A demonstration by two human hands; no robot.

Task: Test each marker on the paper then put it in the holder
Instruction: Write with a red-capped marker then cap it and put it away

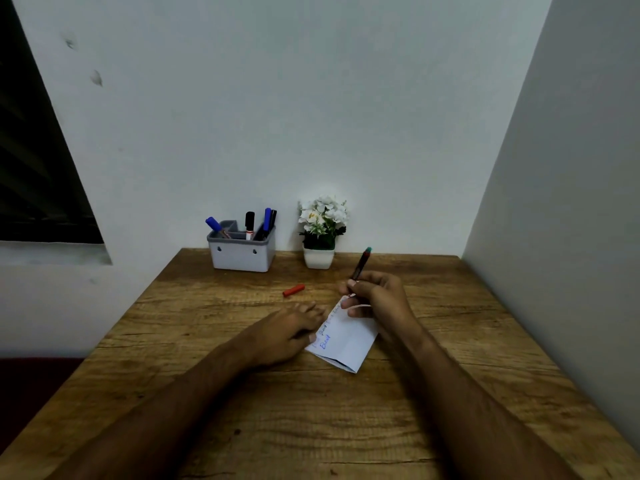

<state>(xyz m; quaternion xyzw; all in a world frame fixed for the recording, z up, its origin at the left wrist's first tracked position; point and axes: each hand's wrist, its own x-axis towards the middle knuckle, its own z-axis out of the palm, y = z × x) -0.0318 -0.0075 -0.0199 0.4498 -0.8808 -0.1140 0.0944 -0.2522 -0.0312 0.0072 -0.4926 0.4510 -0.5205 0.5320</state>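
A: Which step is this person working through?

B: The testing one, I'd judge. The right hand (375,299) is pinching a dark marker (361,264) in a writing grip, its fingers curled round the lower barrel, with the tip coming down at the far end of the paper (346,336). The left hand (289,329) is lying flat with straight fingers, pressing the paper's left edge to the wooden desk (242,393).

A: And what is the next move calling for?

B: Picking up the red cap (293,290), which is lying loose on the desk just beyond the left hand, closing the marker, then carrying it to the grey holder (241,252) against the wall. Several markers are standing in there already, beside the potted white flowers (322,230).

A: Anything you're struggling to see?

B: The tip itself is hiding behind the fingers, so I cannot tell whether ink is going down. The marker's colour is probably red, going by the cap, though its upper end is looking greenish. Blue writing is showing on the paper, too small to read.
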